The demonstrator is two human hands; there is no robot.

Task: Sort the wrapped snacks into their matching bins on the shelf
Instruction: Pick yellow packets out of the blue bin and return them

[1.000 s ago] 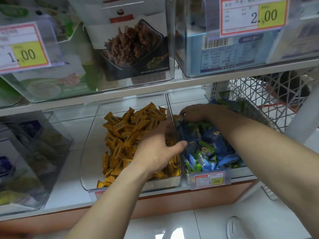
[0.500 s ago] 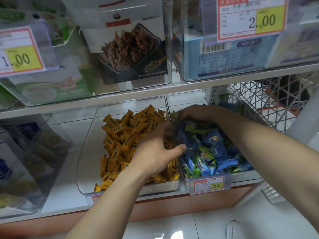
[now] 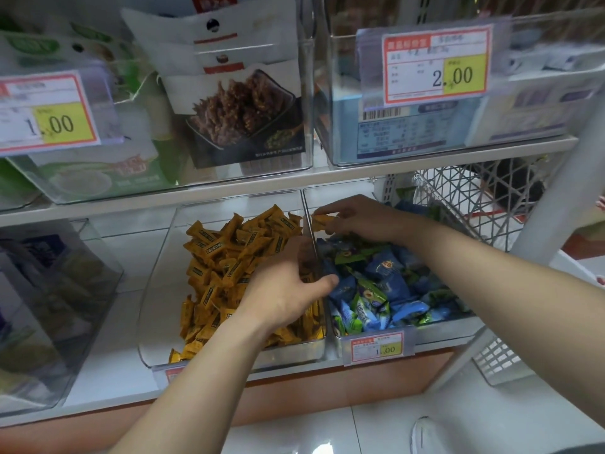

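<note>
Snack (image 3: 322,221) in right hand (image 3: 363,217) at divider (image 3: 307,234)

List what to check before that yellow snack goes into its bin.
1. Right hand pinches one yellow-wrapped snack: ok.
2. That snack is lifted clear of the blue and green wrapped snacks in the right clear plastic bin: ok.
3. The left clear plastic bin, holding the matching pile of yellow-wrapped snacks, has room at the back: ok.
4. Left hand is out of the drop path: ok, it sits nearer the front, at the wall between the bins.
5. Left hand holds nothing: cannot tell.
6. No yellow strays are left among the blue and green ones: cannot tell.
</note>
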